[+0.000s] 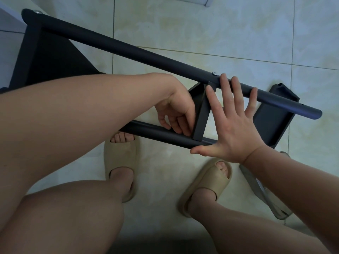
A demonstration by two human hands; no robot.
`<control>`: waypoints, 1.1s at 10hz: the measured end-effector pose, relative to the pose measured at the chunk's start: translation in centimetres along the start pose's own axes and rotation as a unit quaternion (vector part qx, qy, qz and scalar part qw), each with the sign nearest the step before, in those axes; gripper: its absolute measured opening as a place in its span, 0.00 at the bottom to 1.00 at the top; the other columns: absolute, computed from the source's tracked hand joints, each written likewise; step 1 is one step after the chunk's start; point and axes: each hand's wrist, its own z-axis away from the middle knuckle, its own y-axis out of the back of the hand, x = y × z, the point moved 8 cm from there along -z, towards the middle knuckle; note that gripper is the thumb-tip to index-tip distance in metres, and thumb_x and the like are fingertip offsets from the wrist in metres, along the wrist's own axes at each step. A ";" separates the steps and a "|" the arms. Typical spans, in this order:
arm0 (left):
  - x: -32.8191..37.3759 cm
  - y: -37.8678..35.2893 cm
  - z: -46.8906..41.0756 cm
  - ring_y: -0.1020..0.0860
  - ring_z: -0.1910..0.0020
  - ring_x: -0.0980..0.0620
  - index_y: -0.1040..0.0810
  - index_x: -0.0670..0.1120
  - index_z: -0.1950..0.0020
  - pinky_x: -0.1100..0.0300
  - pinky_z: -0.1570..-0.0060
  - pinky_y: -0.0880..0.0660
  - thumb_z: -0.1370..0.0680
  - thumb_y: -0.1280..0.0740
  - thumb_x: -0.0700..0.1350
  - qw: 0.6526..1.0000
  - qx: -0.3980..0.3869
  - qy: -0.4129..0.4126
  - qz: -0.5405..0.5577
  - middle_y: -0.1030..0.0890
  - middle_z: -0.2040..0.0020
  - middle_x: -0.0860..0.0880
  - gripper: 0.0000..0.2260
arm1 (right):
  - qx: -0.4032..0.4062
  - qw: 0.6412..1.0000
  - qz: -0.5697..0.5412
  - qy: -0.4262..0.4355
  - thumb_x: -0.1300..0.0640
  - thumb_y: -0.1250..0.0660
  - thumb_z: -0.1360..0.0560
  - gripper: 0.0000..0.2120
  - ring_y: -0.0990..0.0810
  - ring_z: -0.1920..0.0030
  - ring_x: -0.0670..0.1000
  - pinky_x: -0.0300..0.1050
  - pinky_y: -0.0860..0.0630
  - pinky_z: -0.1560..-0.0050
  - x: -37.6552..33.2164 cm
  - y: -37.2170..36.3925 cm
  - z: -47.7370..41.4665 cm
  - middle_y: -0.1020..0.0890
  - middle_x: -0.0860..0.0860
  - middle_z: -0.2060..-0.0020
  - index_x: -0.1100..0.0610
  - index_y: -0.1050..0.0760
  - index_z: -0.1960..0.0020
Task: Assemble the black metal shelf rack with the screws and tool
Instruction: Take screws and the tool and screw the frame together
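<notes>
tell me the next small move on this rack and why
Probably the left hand should seat the middle shelf against the lower pole, with the right hand bracing flat across both poles. A screw shows in the upper pole above that shelf; none shows at the lower joint, where the left fingers curl.

Home interior; which room cannot be told. The floor (183,30) is glossy pale cream tile with a faint marbled pattern, laid in big squares with thin dark grout lines (113,33), ordinary household flooring. The person is bare-legged in soft beige slides, left slipper (119,158) and right slipper (207,182), indoor house footwear. A grey slipper (275,208) lies loose on the tiles at near right. At far left is a pale flat surface (9,22), furniture or wall, cut off by the frame. At the far edge is a white edge (209,1), maybe skirting or a door frame. The black metal shelf rack (128,50) is handled low over the floor.
</notes>
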 end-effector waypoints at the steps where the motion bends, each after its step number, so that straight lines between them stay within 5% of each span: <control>1: 0.0 0.1 -0.2 0.21 0.55 0.54 0.17 0.50 0.51 0.56 0.51 0.26 0.22 0.31 0.45 1.000 0.004 0.009 -0.006 0.15 0.58 0.53 0.04 | 0.000 1.000 0.002 0.000 0.14 0.48 0.38 0.65 0.58 0.19 0.66 0.77 0.62 0.27 0.0 0.0 0.0 0.54 0.63 0.18 0.57 0.53 0.17; 4: -0.1 -0.1 0.0 0.21 0.50 0.52 0.16 0.49 0.49 0.53 0.47 0.26 0.23 0.30 0.44 1.000 -0.003 0.006 0.006 0.15 0.55 0.52 0.05 | 0.001 1.000 0.001 0.000 0.14 0.48 0.37 0.65 0.59 0.19 0.66 0.77 0.62 0.27 0.0 0.0 0.1 0.55 0.62 0.18 0.57 0.53 0.17; 6: 0.0 -0.2 -0.2 0.22 0.57 0.53 0.17 0.48 0.52 0.55 0.50 0.25 0.23 0.31 0.42 1.000 -0.007 0.008 0.004 0.16 0.59 0.52 0.04 | -0.004 1.000 -0.002 -0.003 0.14 0.47 0.38 0.65 0.60 0.19 0.65 0.75 0.64 0.27 0.0 -0.1 0.1 0.56 0.62 0.18 0.56 0.54 0.17; 8: 0.0 -0.4 0.1 0.22 0.49 0.51 0.17 0.48 0.47 0.52 0.46 0.25 0.23 0.31 0.44 1.000 -0.025 0.000 0.010 0.17 0.53 0.52 0.07 | -0.005 1.000 -0.002 -0.007 0.14 0.47 0.38 0.65 0.59 0.19 0.65 0.75 0.64 0.27 0.0 0.1 0.0 0.55 0.62 0.18 0.57 0.54 0.17; 11: 0.2 -0.4 0.0 0.22 0.54 0.52 0.18 0.45 0.48 0.51 0.44 0.25 0.23 0.32 0.40 1.000 -0.028 -0.005 0.012 0.17 0.56 0.50 0.06 | -0.004 1.000 -0.002 -0.005 0.14 0.46 0.38 0.65 0.59 0.19 0.66 0.76 0.63 0.27 0.0 0.1 0.0 0.55 0.62 0.18 0.57 0.53 0.17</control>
